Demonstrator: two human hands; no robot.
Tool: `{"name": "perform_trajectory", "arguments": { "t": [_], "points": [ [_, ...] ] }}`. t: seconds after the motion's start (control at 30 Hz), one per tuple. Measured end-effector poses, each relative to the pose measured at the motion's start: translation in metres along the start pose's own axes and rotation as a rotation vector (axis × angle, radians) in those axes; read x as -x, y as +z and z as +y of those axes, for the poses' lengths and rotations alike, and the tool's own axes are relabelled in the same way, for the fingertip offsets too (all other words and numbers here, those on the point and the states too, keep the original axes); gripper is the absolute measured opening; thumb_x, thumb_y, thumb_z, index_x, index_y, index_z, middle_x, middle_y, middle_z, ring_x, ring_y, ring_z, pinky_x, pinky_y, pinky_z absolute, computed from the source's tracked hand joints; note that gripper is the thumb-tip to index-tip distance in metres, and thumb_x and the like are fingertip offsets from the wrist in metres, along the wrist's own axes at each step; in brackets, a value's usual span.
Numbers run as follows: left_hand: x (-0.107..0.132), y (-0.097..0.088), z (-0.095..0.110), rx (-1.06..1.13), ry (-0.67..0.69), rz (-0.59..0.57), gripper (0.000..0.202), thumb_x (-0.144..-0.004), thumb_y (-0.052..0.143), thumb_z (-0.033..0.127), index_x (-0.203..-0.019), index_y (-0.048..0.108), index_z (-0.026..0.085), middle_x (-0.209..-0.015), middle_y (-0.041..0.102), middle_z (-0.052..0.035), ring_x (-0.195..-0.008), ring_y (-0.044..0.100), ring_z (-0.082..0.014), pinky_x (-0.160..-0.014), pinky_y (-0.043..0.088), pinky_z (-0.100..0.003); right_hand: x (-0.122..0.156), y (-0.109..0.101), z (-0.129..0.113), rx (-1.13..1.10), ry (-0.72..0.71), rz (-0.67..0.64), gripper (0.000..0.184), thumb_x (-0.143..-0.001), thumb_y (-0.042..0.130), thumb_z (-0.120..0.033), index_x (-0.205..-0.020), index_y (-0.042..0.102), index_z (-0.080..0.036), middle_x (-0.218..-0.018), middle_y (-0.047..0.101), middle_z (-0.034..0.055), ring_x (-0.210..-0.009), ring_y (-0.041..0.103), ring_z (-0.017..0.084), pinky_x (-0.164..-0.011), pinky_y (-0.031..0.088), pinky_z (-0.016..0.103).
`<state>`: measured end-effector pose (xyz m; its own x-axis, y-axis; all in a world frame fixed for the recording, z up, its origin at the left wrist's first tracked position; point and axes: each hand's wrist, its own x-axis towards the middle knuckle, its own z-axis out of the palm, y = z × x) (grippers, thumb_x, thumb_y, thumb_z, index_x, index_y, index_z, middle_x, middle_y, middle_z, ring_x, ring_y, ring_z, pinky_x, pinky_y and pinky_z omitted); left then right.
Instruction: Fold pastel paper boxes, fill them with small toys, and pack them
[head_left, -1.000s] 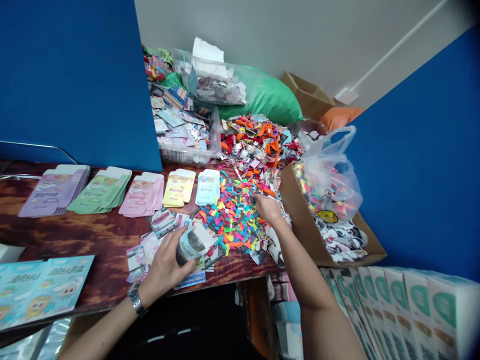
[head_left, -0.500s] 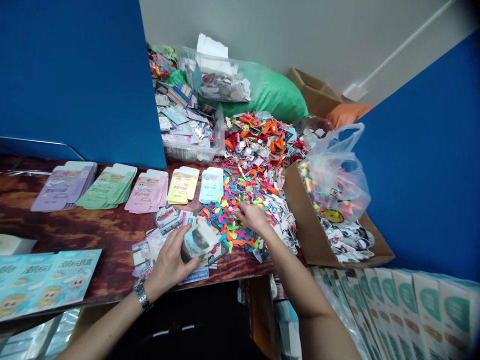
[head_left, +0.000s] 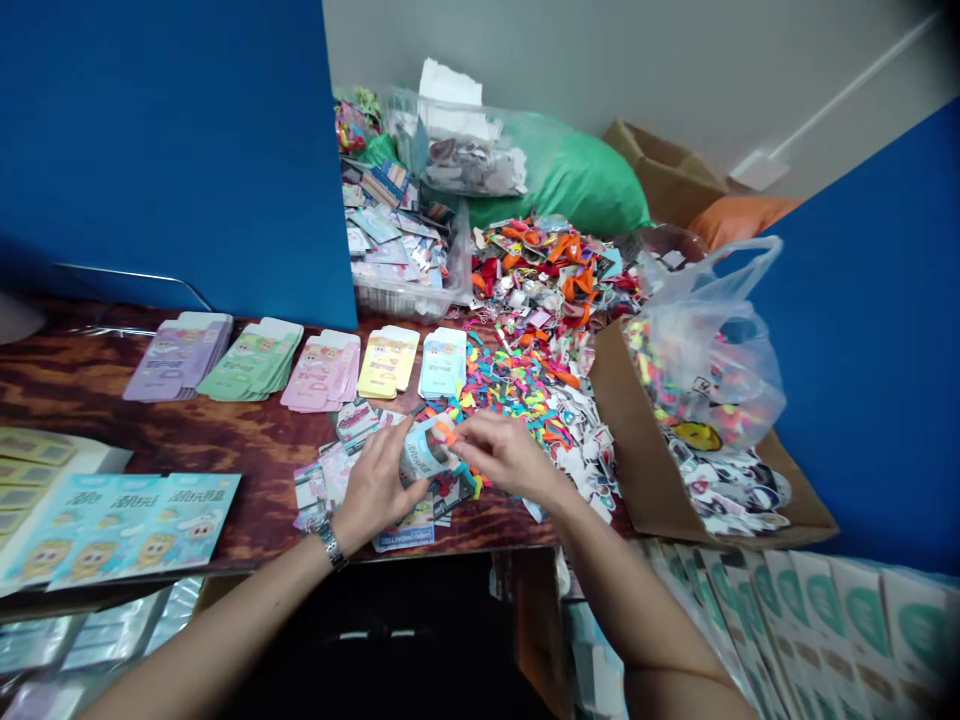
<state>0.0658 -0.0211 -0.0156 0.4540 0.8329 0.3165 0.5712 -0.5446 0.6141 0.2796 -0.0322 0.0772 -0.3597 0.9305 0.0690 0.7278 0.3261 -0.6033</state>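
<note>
**Two Hands Meet Over a Little Box**

I see my left hand (head_left: 379, 482) gripping a small printed box (head_left: 426, 452) above the wooden surface (head_left: 172, 425). My right hand (head_left: 510, 457) is closed, pinching a tiny orange piece (head_left: 447, 432) right at the box. Loose printed cards (head_left: 322, 475) lie under my hands. Just past them sits a bright pile of small bits (head_left: 510, 385). Flat card stacks (head_left: 322, 372) stand in a row farther along the surface. To the right, a plastic bag (head_left: 712, 345) sits in an open cardboard box (head_left: 637, 450).
</note>
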Motion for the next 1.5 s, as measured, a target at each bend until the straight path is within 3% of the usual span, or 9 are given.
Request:
{"name": "perform_trajectory", "arguments": {
  "t": [0.13, 0.3, 0.47, 0.63, 0.73, 0.93, 1.1, 1.23, 1.5],
  "points": [
    [0.003, 0.0, 0.001, -0.031, 0.0, 0.004, 0.077, -0.078, 0.062, 0.025, -0.146, 0.027, 0.014, -0.13, 0.052, -0.0158, -0.119, 0.049, -0.0302, -0.102, 0.044, -0.045, -0.002, 0.031, -0.01, 0.301, -0.002, 0.004, 0.016, -0.096, 0.048, -0.022, -0.096, 0.064, -0.019, -0.089, 0.063, 0.0069, -0.074, 0.059, 0.015, -0.067, 0.045, 0.025],
    [0.004, 0.003, -0.004, -0.009, 0.011, 0.018, 0.073, -0.079, 0.06, 0.026, -0.144, 0.028, 0.016, -0.131, 0.052, -0.0155, -0.12, 0.051, -0.0301, -0.101, 0.045, -0.046, -0.001, 0.044, -0.009, 0.138, -0.143, 0.047, 0.028, -0.095, 0.044, -0.014, -0.12, 0.053, -0.017, -0.105, 0.067, 0.0099, -0.095, 0.064, 0.018, -0.082, 0.051, 0.028],
    [0.0, 0.001, -0.008, 0.02, -0.042, 0.009, 0.072, -0.081, 0.062, 0.034, -0.143, 0.029, 0.018, -0.128, 0.054, -0.0149, -0.118, 0.054, -0.03, -0.098, 0.048, -0.045, -0.013, 0.014, 0.016, 0.001, -0.227, 0.164, 0.029, -0.094, 0.048, -0.017, -0.122, 0.056, -0.02, -0.118, 0.066, 0.0083, -0.111, 0.061, 0.017, -0.095, 0.049, 0.03],
    [0.003, -0.002, -0.011, 0.007, -0.064, -0.022, 0.073, -0.081, 0.064, 0.036, -0.143, 0.03, 0.016, -0.129, 0.054, -0.0154, -0.119, 0.054, -0.0292, -0.099, 0.048, -0.043, -0.036, -0.025, 0.095, 0.347, 0.328, 0.199, 0.027, -0.096, 0.042, -0.022, -0.114, 0.063, -0.019, -0.109, 0.069, 0.0078, -0.096, 0.065, 0.018, -0.086, 0.049, 0.029],
    [0.006, 0.0, -0.013, 0.024, -0.077, -0.03, 0.073, -0.081, 0.064, 0.035, -0.143, 0.031, 0.017, -0.13, 0.053, -0.0145, -0.12, 0.054, -0.0284, -0.099, 0.048, -0.042, -0.045, -0.03, 0.127, 0.439, 0.446, 0.139, 0.026, -0.089, 0.053, -0.023, -0.111, 0.065, -0.019, -0.108, 0.067, 0.0107, -0.096, 0.063, 0.024, -0.081, 0.048, 0.032],
    [0.006, 0.002, -0.015, 0.016, -0.089, -0.02, 0.073, -0.08, 0.064, 0.034, -0.143, 0.032, 0.018, -0.129, 0.055, -0.0138, -0.118, 0.056, -0.0283, -0.097, 0.05, -0.042, -0.045, -0.018, 0.135, 0.407, 0.431, 0.085, 0.018, -0.088, 0.051, -0.021, -0.093, 0.069, -0.021, -0.099, 0.068, 0.0091, -0.097, 0.06, 0.023, -0.077, 0.045, 0.029],
    [0.005, 0.002, -0.018, -0.002, -0.056, -0.026, 0.073, -0.08, 0.064, 0.035, -0.143, 0.032, 0.019, -0.128, 0.056, -0.014, -0.116, 0.058, -0.0282, -0.095, 0.052, -0.042, -0.037, -0.042, 0.142, 0.253, 0.408, 0.077, 0.029, -0.096, 0.041, -0.032, -0.114, 0.061, -0.02, -0.082, 0.068, 0.0, -0.066, 0.06, 0.013, -0.061, 0.044, 0.022],
    [0.004, 0.002, -0.018, -0.004, -0.042, -0.019, 0.07, -0.081, 0.062, 0.036, -0.143, 0.032, 0.018, -0.128, 0.057, -0.0144, -0.116, 0.059, -0.0277, -0.093, 0.053, -0.041, -0.038, -0.06, 0.15, 0.247, 0.397, 0.034, 0.033, -0.092, 0.05, -0.038, -0.118, 0.061, -0.021, -0.067, 0.063, -0.0037, -0.058, 0.056, 0.012, -0.055, 0.041, 0.02],
    [0.004, 0.001, -0.017, -0.013, -0.051, -0.031, 0.074, -0.08, 0.062, 0.034, -0.145, 0.029, 0.02, -0.131, 0.056, -0.0148, -0.116, 0.06, -0.0286, -0.092, 0.054, -0.042, -0.103, -0.074, 0.191, 0.533, 0.488, 0.139, 0.034, -0.091, 0.043, -0.018, -0.119, 0.062, -0.019, -0.118, 0.066, 0.0094, -0.108, 0.059, 0.021, -0.092, 0.043, 0.029]
  ]
}}
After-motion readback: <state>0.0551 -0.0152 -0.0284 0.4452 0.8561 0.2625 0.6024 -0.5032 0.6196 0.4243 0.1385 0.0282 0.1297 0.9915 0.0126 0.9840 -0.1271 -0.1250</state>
